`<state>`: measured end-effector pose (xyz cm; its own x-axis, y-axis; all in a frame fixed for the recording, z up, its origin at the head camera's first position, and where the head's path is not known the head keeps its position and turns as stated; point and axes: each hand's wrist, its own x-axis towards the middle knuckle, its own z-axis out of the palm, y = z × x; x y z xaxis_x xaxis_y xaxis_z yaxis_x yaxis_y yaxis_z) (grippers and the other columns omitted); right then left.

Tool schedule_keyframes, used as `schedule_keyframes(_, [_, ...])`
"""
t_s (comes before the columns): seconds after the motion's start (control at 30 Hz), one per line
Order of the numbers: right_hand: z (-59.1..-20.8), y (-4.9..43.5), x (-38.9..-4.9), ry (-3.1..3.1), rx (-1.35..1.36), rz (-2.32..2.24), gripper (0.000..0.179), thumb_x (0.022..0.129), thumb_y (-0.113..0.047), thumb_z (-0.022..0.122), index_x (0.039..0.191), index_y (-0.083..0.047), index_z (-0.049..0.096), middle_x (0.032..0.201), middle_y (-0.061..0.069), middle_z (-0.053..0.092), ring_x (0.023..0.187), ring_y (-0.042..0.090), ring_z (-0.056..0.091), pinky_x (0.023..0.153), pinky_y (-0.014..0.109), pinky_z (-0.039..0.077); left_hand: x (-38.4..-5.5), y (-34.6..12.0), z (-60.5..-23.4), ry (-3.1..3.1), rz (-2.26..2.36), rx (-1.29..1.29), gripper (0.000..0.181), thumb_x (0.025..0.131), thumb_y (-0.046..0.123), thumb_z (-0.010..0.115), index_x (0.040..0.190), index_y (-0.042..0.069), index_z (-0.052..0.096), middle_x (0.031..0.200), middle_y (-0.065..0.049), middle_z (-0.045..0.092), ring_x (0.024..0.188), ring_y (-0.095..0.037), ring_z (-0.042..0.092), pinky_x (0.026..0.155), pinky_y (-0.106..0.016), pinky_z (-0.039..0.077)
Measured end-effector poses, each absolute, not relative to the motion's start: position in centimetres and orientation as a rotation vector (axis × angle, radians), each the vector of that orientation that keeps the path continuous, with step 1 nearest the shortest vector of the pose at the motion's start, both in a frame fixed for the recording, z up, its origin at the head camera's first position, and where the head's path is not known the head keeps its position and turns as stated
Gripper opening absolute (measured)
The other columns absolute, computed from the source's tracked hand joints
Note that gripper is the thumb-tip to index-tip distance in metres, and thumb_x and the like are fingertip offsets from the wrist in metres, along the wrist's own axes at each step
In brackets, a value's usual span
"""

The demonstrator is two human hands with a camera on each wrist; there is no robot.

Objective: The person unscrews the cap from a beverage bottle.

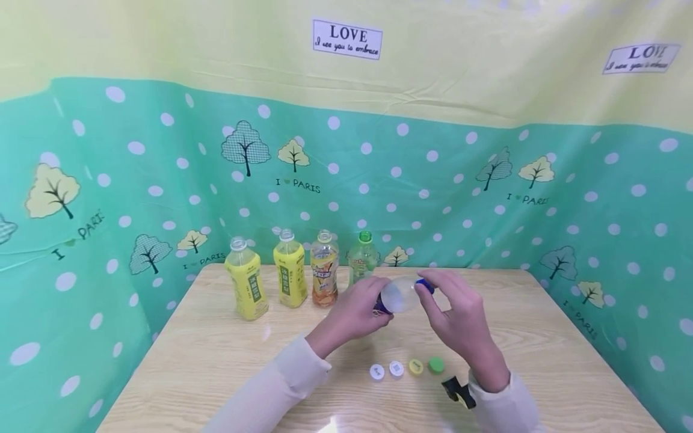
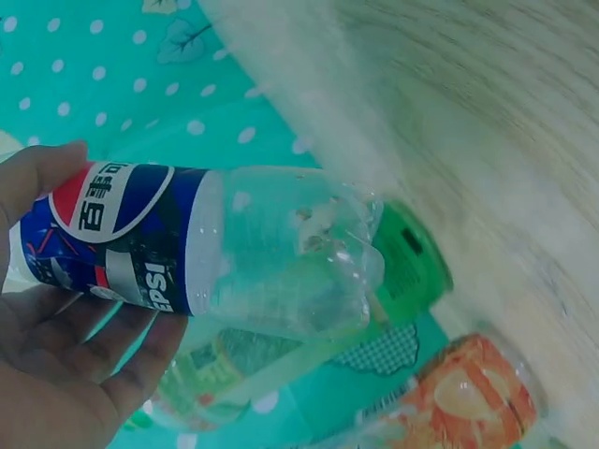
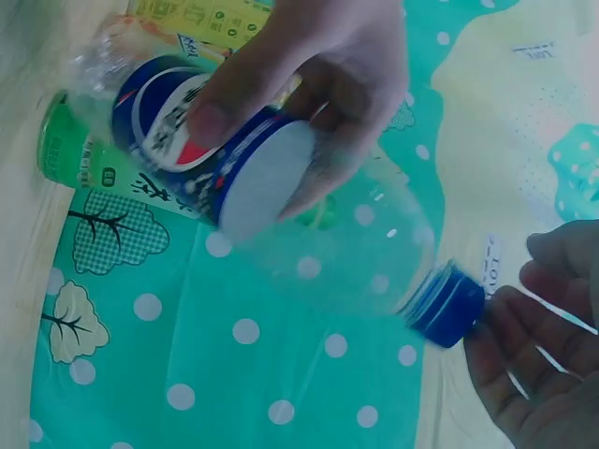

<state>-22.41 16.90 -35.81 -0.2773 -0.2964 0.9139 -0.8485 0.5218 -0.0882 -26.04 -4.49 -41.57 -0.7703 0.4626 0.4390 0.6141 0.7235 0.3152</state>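
A clear Pepsi bottle with a dark blue label is tilted on its side above the table. My left hand grips it round the label, thumb on one side and fingers on the other. The blue cap sits on the bottle's neck, which points to the right. My right hand has the cap between thumb and fingertips in the head view. In the right wrist view the right fingertips touch the cap's end. The bottle looks empty of drink.
Two yellow-labelled bottles, an orange-labelled bottle and a green bottle stand uncapped at the back left. Several loose caps, including a green cap, lie in a row in front. A black object is by the right wrist.
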Motion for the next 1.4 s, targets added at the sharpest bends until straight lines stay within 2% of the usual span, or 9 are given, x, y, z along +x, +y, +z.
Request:
schedule_keyframes(0.07, [-36.0, 17.0, -22.4, -1.860, 0.941, 0.743, 0.029, 0.102, -0.026, 0.064, 0.113, -0.001, 0.074, 0.106, 0.009, 0.074, 0.095, 0.025, 0.070, 0.095, 0.016, 0.050, -25.6, -4.9, -41.5, -2.567, -0.600, -0.841, 0.065, 0.080, 0.034, 0.087, 0.135, 0.011, 0.060, 0.129, -0.003, 0.066, 0.113, -0.019, 0.064, 0.092, -0.034, 0.056])
schedule_keyframes(0.13, [-36.2, 17.0, -22.3, -1.903, 0.939, 0.753, 0.025, 0.098, -0.019, 0.069, 0.114, 0.000, 0.073, 0.109, 0.009, 0.073, 0.098, 0.026, 0.069, 0.097, 0.015, 0.048, -25.3, -5.3, -41.4, -2.535, -0.574, -0.842, 0.064, 0.080, 0.033, 0.087, 0.134, 0.010, 0.061, 0.128, -0.004, 0.066, 0.113, -0.020, 0.064, 0.092, -0.035, 0.057])
schedule_keyframes(0.27, [-36.3, 17.0, -22.2, -1.990, 0.937, 0.745, 0.029, 0.087, -0.005, 0.078, 0.115, 0.000, 0.072, 0.109, 0.010, 0.073, 0.094, 0.025, 0.070, 0.092, 0.020, 0.052, -24.5, -6.2, -41.3, -2.496, -0.509, -0.830, 0.063, 0.079, 0.031, 0.087, 0.132, 0.009, 0.062, 0.125, -0.004, 0.068, 0.112, -0.021, 0.065, 0.091, -0.036, 0.057])
schedule_keyframes(0.37, [-36.4, 16.8, -22.2, -2.050, 0.950, 0.738, 0.031, 0.084, -0.001, 0.080, 0.114, 0.000, 0.072, 0.105, 0.009, 0.074, 0.091, 0.023, 0.072, 0.086, 0.027, 0.057, -24.0, -6.9, -41.3, -2.490, -0.454, -0.807, 0.061, 0.079, 0.031, 0.087, 0.131, 0.009, 0.063, 0.123, -0.004, 0.068, 0.110, -0.021, 0.066, 0.091, -0.036, 0.057])
schedule_keyframes(0.5, [-36.6, 16.4, -22.2, -2.097, 0.980, 0.737, 0.028, 0.084, 0.000, 0.080, 0.111, 0.001, 0.072, 0.101, 0.009, 0.075, 0.087, 0.020, 0.073, 0.079, 0.034, 0.061, -23.6, -7.7, -41.6, -2.488, -0.373, -0.769, 0.061, 0.079, 0.031, 0.087, 0.130, 0.009, 0.063, 0.122, -0.003, 0.069, 0.109, -0.021, 0.065, 0.093, -0.036, 0.056])
schedule_keyframes(0.67, [-37.0, 16.1, -22.0, -2.150, 0.985, 0.767, 0.027, 0.086, 0.001, 0.079, 0.112, 0.002, 0.073, 0.097, 0.007, 0.076, 0.083, 0.015, 0.074, 0.071, 0.030, 0.062, -23.0, -8.1, -41.6, -2.433, -0.245, -0.722, 0.061, 0.076, 0.029, 0.088, 0.127, 0.008, 0.065, 0.118, -0.004, 0.070, 0.105, -0.022, 0.066, 0.089, -0.038, 0.056])
schedule_keyframes(0.87, [-37.3, 15.5, -21.7, -2.269, 0.843, 0.855, 0.026, 0.091, -0.005, 0.076, 0.115, 0.005, 0.072, 0.095, 0.006, 0.076, 0.084, 0.014, 0.074, 0.072, 0.023, 0.061, -22.3, -8.5, -41.0, -2.375, -0.143, -0.692, 0.063, 0.072, 0.030, 0.089, 0.125, 0.006, 0.066, 0.112, -0.006, 0.071, 0.096, -0.022, 0.064, 0.077, -0.035, 0.055])
schedule_keyframes(1.1, [-37.2, 15.2, -21.6, -2.356, 0.694, 1.009, 0.021, 0.091, -0.004, 0.075, 0.111, 0.003, 0.074, 0.091, 0.004, 0.077, 0.079, 0.013, 0.074, 0.070, 0.025, 0.061, -21.6, -8.7, -40.6, -2.410, -0.108, -0.696, 0.063, 0.074, 0.038, 0.088, 0.125, 0.007, 0.067, 0.112, -0.005, 0.071, 0.097, -0.022, 0.066, 0.080, -0.038, 0.056])
schedule_keyframes(1.4, [-37.5, 15.2, -21.8, -2.483, 0.546, 1.153, 0.019, 0.093, -0.003, 0.072, 0.111, 0.003, 0.074, 0.092, 0.005, 0.076, 0.082, 0.015, 0.073, 0.073, 0.027, 0.061, -21.0, -8.6, -40.4, -2.481, -0.079, -0.699, 0.063, 0.079, 0.041, 0.084, 0.129, 0.007, 0.066, 0.116, -0.006, 0.071, 0.101, -0.023, 0.065, 0.082, -0.041, 0.056])
